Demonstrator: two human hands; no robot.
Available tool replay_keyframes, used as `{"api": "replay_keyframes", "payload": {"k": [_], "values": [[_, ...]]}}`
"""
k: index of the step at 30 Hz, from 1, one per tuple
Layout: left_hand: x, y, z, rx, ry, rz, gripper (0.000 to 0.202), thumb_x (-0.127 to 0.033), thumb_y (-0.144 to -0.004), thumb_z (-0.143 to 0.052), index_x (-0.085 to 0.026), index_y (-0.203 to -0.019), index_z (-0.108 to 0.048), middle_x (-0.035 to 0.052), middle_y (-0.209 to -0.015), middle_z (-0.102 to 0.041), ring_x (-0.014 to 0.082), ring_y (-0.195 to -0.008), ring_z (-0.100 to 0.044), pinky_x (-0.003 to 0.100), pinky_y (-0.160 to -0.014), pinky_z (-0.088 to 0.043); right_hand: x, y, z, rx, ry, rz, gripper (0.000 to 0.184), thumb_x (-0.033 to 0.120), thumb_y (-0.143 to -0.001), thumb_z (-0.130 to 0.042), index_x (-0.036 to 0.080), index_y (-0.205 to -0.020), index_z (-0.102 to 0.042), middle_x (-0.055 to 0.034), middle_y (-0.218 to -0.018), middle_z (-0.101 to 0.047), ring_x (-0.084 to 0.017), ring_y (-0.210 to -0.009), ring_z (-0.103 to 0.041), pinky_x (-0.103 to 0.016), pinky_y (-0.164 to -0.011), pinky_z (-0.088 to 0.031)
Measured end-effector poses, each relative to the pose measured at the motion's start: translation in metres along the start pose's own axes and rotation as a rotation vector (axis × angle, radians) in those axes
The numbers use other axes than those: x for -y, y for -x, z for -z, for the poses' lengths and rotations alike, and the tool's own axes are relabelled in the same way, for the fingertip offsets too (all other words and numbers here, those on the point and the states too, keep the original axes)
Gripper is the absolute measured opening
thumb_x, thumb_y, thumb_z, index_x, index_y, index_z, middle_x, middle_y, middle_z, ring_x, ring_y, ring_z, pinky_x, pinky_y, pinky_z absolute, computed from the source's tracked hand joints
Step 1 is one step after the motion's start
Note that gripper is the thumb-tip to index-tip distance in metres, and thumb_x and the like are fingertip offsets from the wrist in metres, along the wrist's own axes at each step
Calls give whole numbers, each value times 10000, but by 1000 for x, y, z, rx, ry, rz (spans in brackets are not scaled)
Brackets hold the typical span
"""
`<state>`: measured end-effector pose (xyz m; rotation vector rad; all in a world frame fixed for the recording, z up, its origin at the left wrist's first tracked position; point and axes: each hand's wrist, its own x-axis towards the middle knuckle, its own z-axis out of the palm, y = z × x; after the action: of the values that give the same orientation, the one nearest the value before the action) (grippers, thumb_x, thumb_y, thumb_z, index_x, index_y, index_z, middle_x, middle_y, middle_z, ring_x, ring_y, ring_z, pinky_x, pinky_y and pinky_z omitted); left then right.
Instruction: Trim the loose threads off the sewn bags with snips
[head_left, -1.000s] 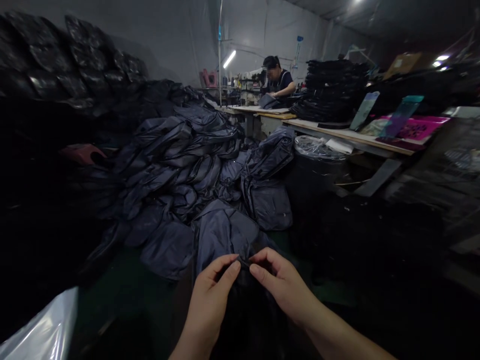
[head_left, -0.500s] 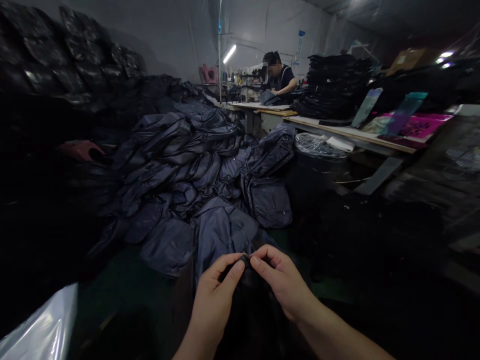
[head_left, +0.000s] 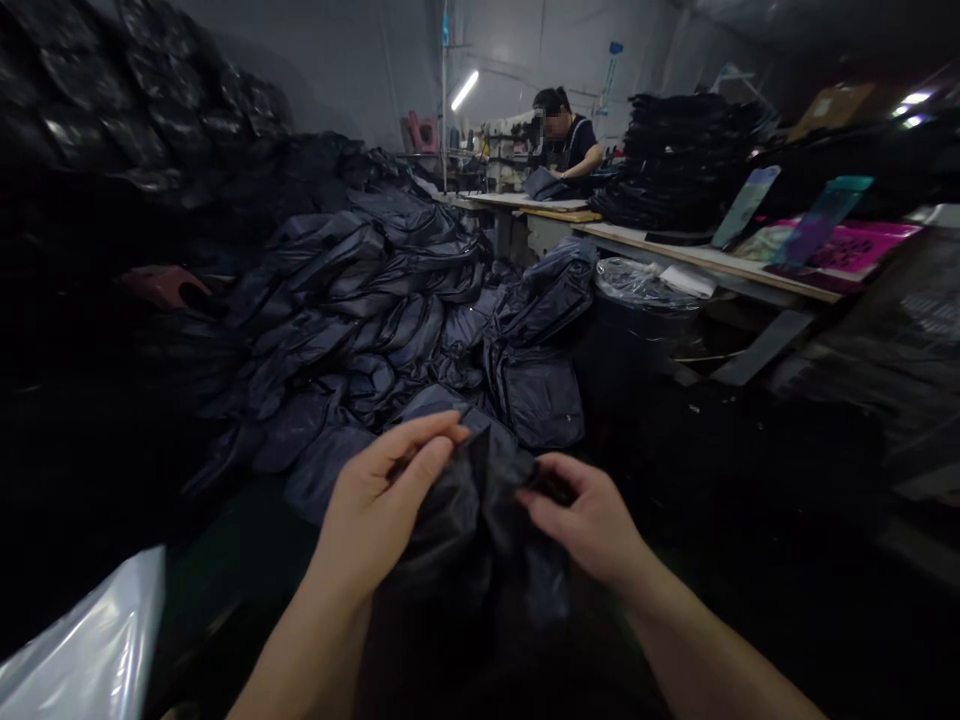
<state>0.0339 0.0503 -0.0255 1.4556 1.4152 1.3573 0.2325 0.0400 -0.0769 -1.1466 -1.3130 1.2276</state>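
Both my hands hold up a dark, shiny fabric piece (head_left: 472,530) in front of me. My left hand (head_left: 382,500) pinches its upper left edge between thumb and fingers. My right hand (head_left: 589,520) grips its right edge with curled fingers. The fabric hangs bunched between the two hands and hides what lies below. Just beyond it spreads a big heap of dark blue bags (head_left: 382,300) on the floor.
A worktable (head_left: 697,260) runs along the right with stacked black fabric (head_left: 682,160) and pink cartons (head_left: 855,245). A person (head_left: 566,140) sits at a far sewing table. Clear plastic (head_left: 90,650) lies at lower left. Black bagged bundles (head_left: 112,110) are piled at the left.
My hands were pinching a small spot close together low down. Now they have risen and moved apart, lifting and spreading the dark fabric between them.
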Motion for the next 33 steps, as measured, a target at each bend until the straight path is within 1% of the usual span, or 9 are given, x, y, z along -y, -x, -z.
{"api": "replay_keyframes", "payload": {"k": [4, 7, 10, 14, 17, 21, 27, 31, 33], "values": [[13, -8, 9, -460, 133, -83, 168, -335, -761, -633, -220, -866, -696, 17, -902, -691, 176, -882, -632, 303, -867, -475, 3, -17, 33, -373, -313, -156, 188, 300, -698, -719, 179, -827, -655, -3, -684, -660, -153, -587, -611, -245, -547, -488], [30, -8, 16, -569, 160, -36, 161, -346, -746, -654, -221, -844, -680, 4, -868, -673, 160, -850, -627, 278, -828, -486, 9, -22, 53, -504, -448, -174, 210, 296, -638, -756, 164, -744, -632, 2, -606, -638, -142, -491, -582, -238, -471, -477], [34, -1, 14, -423, 103, 29, 205, -395, -745, -653, -233, -871, -660, -13, -825, -651, 138, -787, -616, 226, -735, -495, 10, -22, 62, -550, -501, -148, 225, 295, -634, -744, 169, -623, -559, 39, -492, -554, -99, -391, -492, -195, -371, -386], [24, 8, -5, -29, 44, 46, 258, -439, -753, -635, -225, -892, -604, -24, -714, -630, 129, -668, -607, 213, -638, -500, 9, -19, 63, -437, -515, -129, 289, 293, -686, -662, 185, -527, -446, 78, -348, -360, -62, -296, -289, -190, -311, -223], [20, 8, -26, 146, 27, 110, 299, -464, -745, -628, -208, -893, -581, 3, -711, -649, 167, -632, -626, 253, -573, -512, 11, -14, 62, -399, -495, -104, 122, 244, -686, -618, 173, -625, -541, 82, -350, -359, -59, -302, -266, -190, -324, -193], [21, 2, -41, 194, -1, 217, 317, -482, -728, -626, -169, -682, -603, 27, -546, -618, 184, -509, -600, 273, -495, -484, 15, -7, 63, -426, -486, -114, 137, 215, -667, -604, 158, -791, -617, 88, -358, -374, -54, -301, -256, -181, -323, -179], [4, -11, -30, 54, 558, 422, 253, -381, -661, -703, -172, -615, -568, -44, -437, -517, 96, -339, -438, 208, -343, -362, 15, -6, 60, -391, -597, -177, 178, 173, -605, -627, 154, -781, -609, 51, -476, -512, -69, -357, -408, -165, -335, -282], [-5, -29, -8, 94, 768, 137, 234, -383, -772, -573, -203, -901, -648, 46, -925, -691, 155, -795, -642, 232, -619, -508, 22, -11, 62, -250, -756, -186, 77, 165, -631, -606, 184, -666, -540, 95, -372, -378, -45, -290, -272, -161, -310, -222], [4, -35, 7, 35, 685, -30, 304, -381, -806, -526, -234, -1056, -616, 60, -1199, -607, 190, -1048, -579, 278, -785, -496, 25, -17, 71, -231, -827, -170, 116, 157, -657, -581, 188, -599, -484, 99, -348, -326, -45, -286, -242, -165, -308, -220]]}}
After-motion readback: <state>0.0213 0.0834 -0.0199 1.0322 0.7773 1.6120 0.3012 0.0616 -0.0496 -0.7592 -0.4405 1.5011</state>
